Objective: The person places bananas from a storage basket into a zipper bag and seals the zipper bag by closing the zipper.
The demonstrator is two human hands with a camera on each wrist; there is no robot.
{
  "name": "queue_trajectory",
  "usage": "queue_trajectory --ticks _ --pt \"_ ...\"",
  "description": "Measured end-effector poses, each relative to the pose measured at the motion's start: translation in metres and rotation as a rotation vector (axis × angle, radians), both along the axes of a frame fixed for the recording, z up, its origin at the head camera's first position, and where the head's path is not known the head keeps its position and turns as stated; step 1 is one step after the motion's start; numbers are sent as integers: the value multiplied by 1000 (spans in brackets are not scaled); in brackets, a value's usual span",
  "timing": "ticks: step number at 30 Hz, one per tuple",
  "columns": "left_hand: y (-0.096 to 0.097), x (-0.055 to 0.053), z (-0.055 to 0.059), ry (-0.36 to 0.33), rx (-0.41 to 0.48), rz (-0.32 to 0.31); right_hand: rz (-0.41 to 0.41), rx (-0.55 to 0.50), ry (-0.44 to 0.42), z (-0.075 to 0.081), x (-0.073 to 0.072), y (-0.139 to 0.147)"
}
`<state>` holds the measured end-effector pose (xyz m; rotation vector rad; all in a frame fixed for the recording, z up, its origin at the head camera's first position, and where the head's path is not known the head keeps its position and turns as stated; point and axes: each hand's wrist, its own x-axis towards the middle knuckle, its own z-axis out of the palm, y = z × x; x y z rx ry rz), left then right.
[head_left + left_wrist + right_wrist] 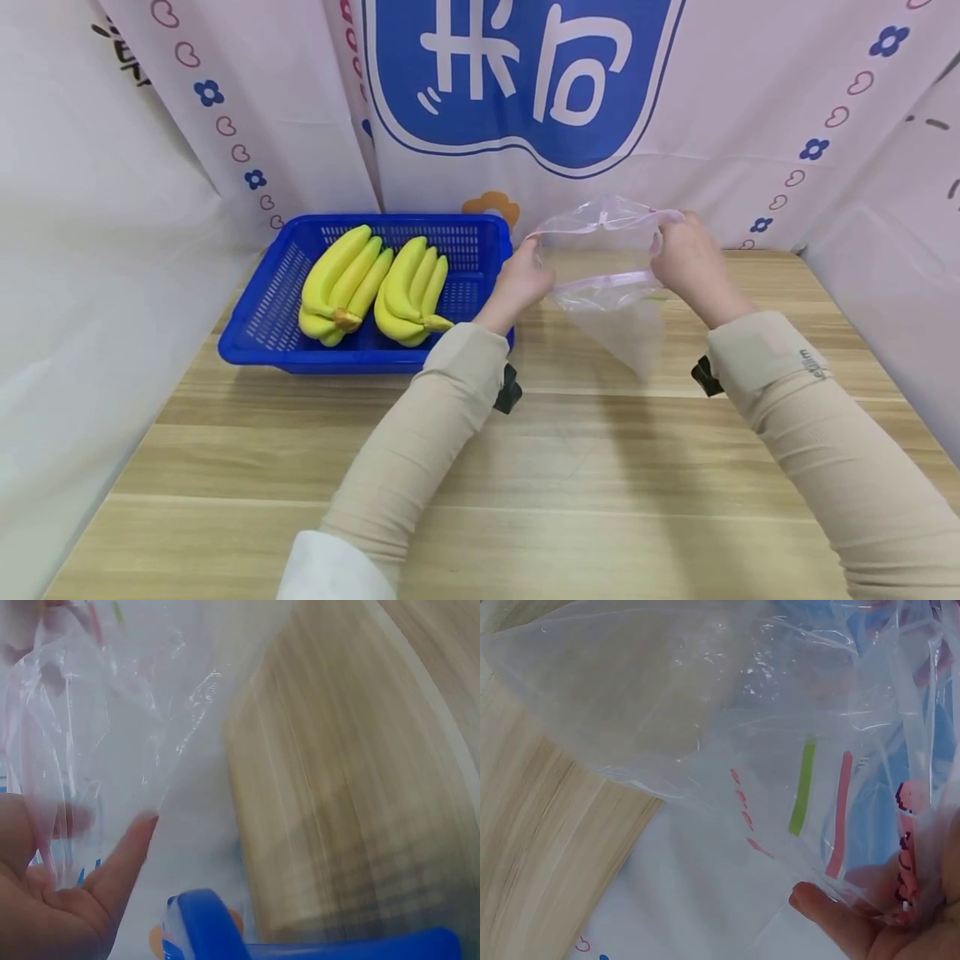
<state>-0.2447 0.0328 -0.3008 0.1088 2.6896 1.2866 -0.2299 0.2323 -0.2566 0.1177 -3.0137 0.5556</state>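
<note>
A clear plastic zip bag point(611, 321) with a pinkish rim hangs above the table, its mouth spread wide. My left hand point(522, 279) pinches the left side of the rim, and my right hand point(693, 265) grips the right side. Green and pink stripes show on the bag point(765, 742) in the right wrist view. In the left wrist view, the left thumb and fingers lie on either side of the film. Two bunches of yellow bananas, a left bunch point(337, 279) and a right bunch point(408, 287), lie in a blue plastic basket point(360, 360) just left of my left hand.
The basket stands at the back left of a wooden table point(525, 483). A white printed cloth point(300, 142) with a large blue emblem rises behind the table, and pale sheets flank both sides. Dark wrist-worn pieces sit under both cuffs.
</note>
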Motion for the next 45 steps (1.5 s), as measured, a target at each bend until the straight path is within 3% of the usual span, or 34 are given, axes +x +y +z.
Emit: queue_trajectory --ticks 7,12,16,21,23,29,37,45 --pt "-4 -4 0 -168 230 -103 9 -55 -95 2 -6 13" --pt "-9 -7 2 -173 238 -136 -44 -152 -93 6 -4 21" --pt "-14 -9 3 -107 198 -115 -70 -175 -9 9 -1 20" --pt "-21 -11 3 119 53 -43 -53 -212 126 6 2 14" --pt "-23 -12 3 173 47 -6 -39 -235 154 5 2 10" --pt "-29 -9 3 228 114 71 -28 -229 144 3 0 0" --pt "-34 -7 9 194 163 67 -76 -239 17 7 -2 -9" --pt "-49 -7 18 256 107 92 -105 -232 -15 7 -2 -8"
